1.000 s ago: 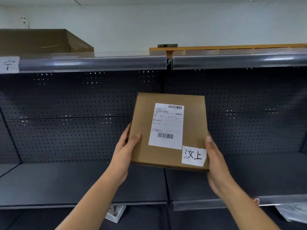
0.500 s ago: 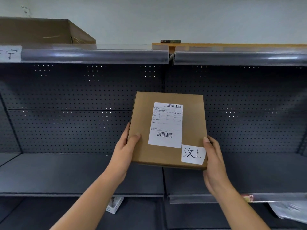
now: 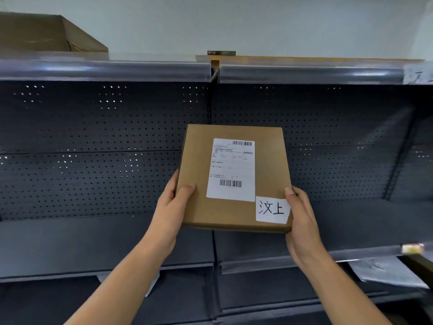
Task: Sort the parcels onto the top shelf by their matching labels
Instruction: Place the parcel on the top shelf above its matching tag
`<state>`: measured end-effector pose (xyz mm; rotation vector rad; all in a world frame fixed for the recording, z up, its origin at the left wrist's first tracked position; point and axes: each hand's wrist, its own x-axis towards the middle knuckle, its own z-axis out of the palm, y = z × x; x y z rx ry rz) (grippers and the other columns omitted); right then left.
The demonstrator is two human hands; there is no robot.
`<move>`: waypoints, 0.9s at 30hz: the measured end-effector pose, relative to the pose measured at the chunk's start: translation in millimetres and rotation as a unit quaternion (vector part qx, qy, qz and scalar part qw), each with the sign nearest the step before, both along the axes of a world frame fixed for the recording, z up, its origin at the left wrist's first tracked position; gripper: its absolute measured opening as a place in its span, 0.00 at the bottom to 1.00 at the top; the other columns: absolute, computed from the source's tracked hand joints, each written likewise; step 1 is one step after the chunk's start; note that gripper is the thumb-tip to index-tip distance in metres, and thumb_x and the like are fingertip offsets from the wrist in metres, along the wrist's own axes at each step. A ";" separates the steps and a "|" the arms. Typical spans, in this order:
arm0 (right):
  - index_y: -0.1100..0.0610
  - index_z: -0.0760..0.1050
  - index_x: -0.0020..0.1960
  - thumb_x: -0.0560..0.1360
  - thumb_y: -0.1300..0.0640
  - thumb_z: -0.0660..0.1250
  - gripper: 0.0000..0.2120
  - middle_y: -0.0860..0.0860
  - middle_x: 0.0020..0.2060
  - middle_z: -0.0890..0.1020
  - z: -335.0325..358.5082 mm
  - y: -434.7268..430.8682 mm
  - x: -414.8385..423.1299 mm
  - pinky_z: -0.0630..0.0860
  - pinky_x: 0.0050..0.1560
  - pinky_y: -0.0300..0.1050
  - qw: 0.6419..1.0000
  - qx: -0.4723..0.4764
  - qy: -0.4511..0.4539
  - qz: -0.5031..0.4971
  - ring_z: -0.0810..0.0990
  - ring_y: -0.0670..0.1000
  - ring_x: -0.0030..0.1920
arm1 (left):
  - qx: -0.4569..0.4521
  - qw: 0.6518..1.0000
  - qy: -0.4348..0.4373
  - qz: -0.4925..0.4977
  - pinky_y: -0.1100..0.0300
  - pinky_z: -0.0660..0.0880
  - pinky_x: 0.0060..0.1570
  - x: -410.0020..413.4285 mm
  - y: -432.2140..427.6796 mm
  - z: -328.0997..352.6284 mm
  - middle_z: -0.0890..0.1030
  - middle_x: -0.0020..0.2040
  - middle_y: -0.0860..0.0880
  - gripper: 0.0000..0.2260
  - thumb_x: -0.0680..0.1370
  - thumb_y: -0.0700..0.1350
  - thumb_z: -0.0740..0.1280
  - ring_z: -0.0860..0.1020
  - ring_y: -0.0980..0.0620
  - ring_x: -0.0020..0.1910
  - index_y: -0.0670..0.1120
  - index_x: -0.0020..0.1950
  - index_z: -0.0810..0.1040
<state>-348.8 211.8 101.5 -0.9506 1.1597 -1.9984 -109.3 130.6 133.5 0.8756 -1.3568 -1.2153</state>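
Observation:
I hold a flat brown cardboard parcel in front of the middle shelf, its top face tilted toward me. It bears a white shipping label with barcodes and a white handwritten tag reading 汶上 at its near right corner. My left hand grips the parcel's left edge, thumb on top. My right hand grips the near right corner. The top shelf runs above, with a blurred white shelf label on its rail at the far right.
A large brown box stands on the top shelf at the left. A thin wooden board lies on the top shelf's right half. Dark pegboard backs the middle shelf. A grey plastic mailer lies on a lower shelf at right.
The view has shifted right: the left shelf label has left the frame and a label at the far right has come in. Both hands keep the same hold on the parcel.

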 end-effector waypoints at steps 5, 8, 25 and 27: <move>0.50 0.80 0.65 0.83 0.54 0.67 0.11 0.53 0.57 0.88 -0.9 30.9 -10.2 0.78 0.63 0.57 1.000 -0.007 0.016 -0.024 0.85 0.57 0.60 | 0.001 1.000 0.007 -0.007 0.61 0.77 0.55 -12.9 18.1 -6.0 0.86 0.63 0.61 0.19 0.85 0.47 0.66 0.84 0.59 0.61 0.61 0.75 0.77; 0.50 0.80 0.66 0.84 0.52 0.66 0.12 0.54 0.57 0.88 -3.3 53.7 -14.6 0.78 0.62 0.60 0.999 -0.008 0.022 -0.045 0.85 0.58 0.60 | 0.000 0.999 0.012 -0.031 0.57 0.78 0.61 -20.8 27.2 -9.2 0.85 0.66 0.61 0.21 0.84 0.47 0.67 0.83 0.58 0.63 0.60 0.77 0.75; 0.50 0.74 0.71 0.74 0.49 0.72 0.26 0.51 0.57 0.89 -4.7 182.4 -64.6 0.81 0.56 0.52 0.973 0.019 0.087 -0.214 0.87 0.54 0.56 | 0.021 0.982 0.033 -0.185 0.60 0.78 0.54 -115.9 85.8 -9.5 0.86 0.57 0.68 0.22 0.85 0.46 0.66 0.84 0.70 0.48 0.62 0.77 0.74; 0.47 0.74 0.70 0.73 0.49 0.72 0.25 0.52 0.58 0.88 -2.7 193.4 -74.1 0.82 0.57 0.54 0.973 0.023 0.086 -0.214 0.87 0.54 0.56 | 0.020 0.982 0.033 -0.187 0.62 0.78 0.53 -127.9 93.2 -6.3 0.86 0.57 0.66 0.23 0.85 0.46 0.65 0.84 0.70 0.48 0.62 0.78 0.73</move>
